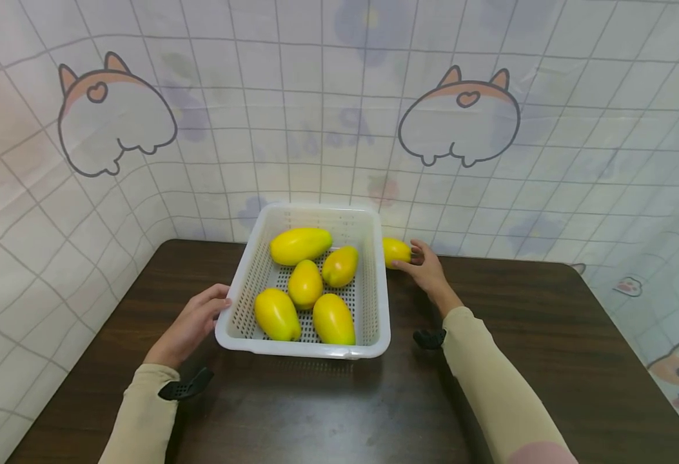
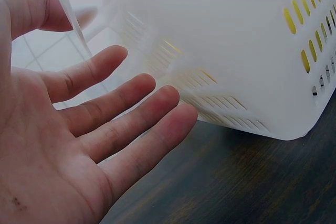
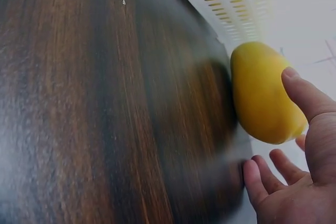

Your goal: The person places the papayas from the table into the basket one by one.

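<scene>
A white plastic basket (image 1: 303, 348) with slotted walls holds several yellow mangoes (image 1: 305, 284). My left hand (image 1: 194, 322) is at its left side. In the left wrist view the thumb reaches behind the basket's rim (image 2: 68, 3), while the other fingers (image 2: 142, 145) extend loosely along the outer wall. Another mango (image 3: 265, 98) lies outside, close against the basket's right wall near the back. Around its right end is my right hand (image 1: 427, 270), thumb (image 3: 304, 93) overlapping the fruit's edge. Its other fingers are spread, with a gap showing between them and the mango.
Both hands work over a dark wooden table (image 1: 327, 412). Behind it hangs a white gridded curtain (image 1: 327, 103) with cartoon prints, close to the basket's back side. Black straps (image 1: 187, 385) are on both wrists.
</scene>
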`<state>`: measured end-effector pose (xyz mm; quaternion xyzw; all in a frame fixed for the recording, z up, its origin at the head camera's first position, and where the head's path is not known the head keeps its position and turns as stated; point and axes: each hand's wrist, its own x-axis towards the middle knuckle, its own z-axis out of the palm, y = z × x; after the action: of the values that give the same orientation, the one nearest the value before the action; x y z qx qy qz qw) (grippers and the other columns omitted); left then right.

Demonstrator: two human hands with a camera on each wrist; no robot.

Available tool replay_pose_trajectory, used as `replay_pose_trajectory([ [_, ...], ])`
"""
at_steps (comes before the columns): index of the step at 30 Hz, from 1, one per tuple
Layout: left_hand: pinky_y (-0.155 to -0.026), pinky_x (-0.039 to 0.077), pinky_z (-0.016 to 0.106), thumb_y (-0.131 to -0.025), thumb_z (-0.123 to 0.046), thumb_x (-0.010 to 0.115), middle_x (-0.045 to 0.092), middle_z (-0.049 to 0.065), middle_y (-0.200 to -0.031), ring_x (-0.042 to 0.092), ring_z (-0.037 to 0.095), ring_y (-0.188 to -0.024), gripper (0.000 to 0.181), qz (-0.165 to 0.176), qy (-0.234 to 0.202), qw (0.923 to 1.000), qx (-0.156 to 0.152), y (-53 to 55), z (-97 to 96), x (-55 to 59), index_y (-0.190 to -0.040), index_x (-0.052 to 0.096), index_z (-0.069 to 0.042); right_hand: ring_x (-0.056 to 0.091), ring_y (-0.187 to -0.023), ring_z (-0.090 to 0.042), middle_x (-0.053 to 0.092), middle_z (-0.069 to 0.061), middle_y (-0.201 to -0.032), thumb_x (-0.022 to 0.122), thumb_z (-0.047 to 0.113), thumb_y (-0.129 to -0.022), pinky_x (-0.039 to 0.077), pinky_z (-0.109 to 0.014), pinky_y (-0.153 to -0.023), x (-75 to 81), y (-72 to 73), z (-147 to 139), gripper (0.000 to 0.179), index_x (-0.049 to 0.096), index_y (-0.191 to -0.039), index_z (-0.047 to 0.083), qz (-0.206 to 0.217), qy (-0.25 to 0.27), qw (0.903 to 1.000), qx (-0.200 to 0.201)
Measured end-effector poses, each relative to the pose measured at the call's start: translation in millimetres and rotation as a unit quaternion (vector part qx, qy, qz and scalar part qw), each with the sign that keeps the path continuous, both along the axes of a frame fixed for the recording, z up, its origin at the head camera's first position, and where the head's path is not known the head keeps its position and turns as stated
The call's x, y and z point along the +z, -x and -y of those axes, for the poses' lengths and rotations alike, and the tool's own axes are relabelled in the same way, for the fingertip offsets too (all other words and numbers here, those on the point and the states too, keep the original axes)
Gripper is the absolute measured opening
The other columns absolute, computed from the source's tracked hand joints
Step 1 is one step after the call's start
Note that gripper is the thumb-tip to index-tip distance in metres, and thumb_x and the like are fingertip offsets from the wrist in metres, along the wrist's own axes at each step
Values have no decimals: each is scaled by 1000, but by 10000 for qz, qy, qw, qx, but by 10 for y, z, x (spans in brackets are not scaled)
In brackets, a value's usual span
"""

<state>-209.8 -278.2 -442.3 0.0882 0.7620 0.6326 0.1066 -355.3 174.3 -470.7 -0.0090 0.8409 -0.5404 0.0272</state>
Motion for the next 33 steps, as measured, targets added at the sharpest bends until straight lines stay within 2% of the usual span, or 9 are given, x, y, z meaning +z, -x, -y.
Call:
replay_pose_trajectory([
  [8,-88,54,31,-102,-32,43,51,0,-125,61,14,-103,40,-22,-5,10000,4,9,2,-14,-129,44,-2,42,-133,-37,31,-18,-155,71,32,-87,40,-49,-109,-3,46,38,81,26,-151,13,37,-72,10000,32],
  [15,-89,54,31,-102,-32,44,51,0,-125,61,14,-103,41,11,28,10000,35,8,-11,-5,-130,44,-2,40,-133,-35,34,-18,-153,73,34,-84,34,-49,-113,-16,68,76,83,27,-151,14,36,-178,9998,68],
  [20,-89,55,32,-101,-32,44,50,5,-128,61,16,-104,41,10,39,10000,47,8,-18,-3,-130,44,-3,41,-131,-34,37,-17,-151,73,33,-84,35,-49,-112,3,57,99,81,30,-150,14,55,-214,9998,-33],
  [28,-88,55,34,-101,-33,44,46,18,-134,62,17,-104,43,33,0,10000,42,1,-26,12,-129,44,-1,38,-134,-35,36,-15,-152,71,34,-87,33,-51,-112,-13,23,135,75,33,-148,14,-7,-387,9991,-191],
  [33,-88,55,34,-101,-33,44,45,19,-134,62,17,-104,43,35,10,10000,58,-5,-18,11,-129,44,-1,37,-136,-34,36,-14,-152,71,35,-87,32,-51,-112,-15,15,131,74,34,-148,15,9,-313,9992,-252],
])
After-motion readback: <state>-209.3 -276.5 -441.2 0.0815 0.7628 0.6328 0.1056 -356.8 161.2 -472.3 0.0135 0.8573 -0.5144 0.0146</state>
